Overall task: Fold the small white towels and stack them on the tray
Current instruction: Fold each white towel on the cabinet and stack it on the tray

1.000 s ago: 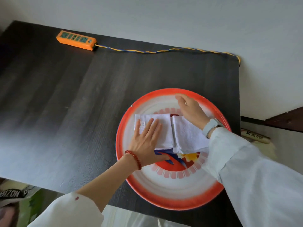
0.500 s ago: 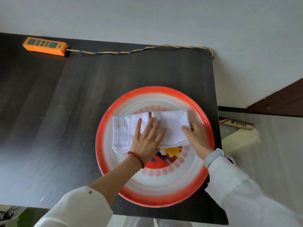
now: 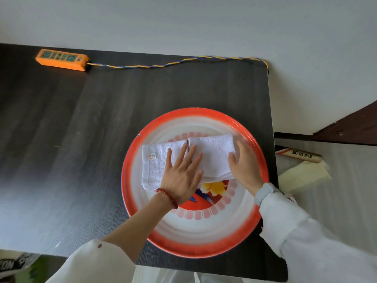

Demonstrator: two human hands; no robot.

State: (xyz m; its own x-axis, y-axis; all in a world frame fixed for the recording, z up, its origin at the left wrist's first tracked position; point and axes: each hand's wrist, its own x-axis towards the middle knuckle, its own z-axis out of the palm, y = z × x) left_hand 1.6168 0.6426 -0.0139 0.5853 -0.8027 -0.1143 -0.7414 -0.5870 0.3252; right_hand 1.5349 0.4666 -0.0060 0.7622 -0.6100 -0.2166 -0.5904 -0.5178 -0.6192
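Two folded white towels lie side by side on a round red-rimmed tray (image 3: 195, 247) at the table's right end. The left towel (image 3: 155, 160) carries a small red label. The right towel (image 3: 212, 152) touches it along the middle. My left hand (image 3: 181, 176) rests flat with spread fingers across the seam between both towels. My right hand (image 3: 243, 168) lies with straight fingers against the right towel's right edge; its fingertips are blurred.
The dark wooden table (image 3: 81, 139) carries an orange power strip (image 3: 62, 59) at the back left, with a yellow-blue cord (image 3: 173, 63) running along the far edge. Right of the table, a box marked K-GLASS (image 3: 299, 155) and pale cloth (image 3: 304, 176) lie on the floor.
My right hand has shifted from the far rim of the tray to the right towel's right side. My left hand has slid rightward onto the seam between the towels.
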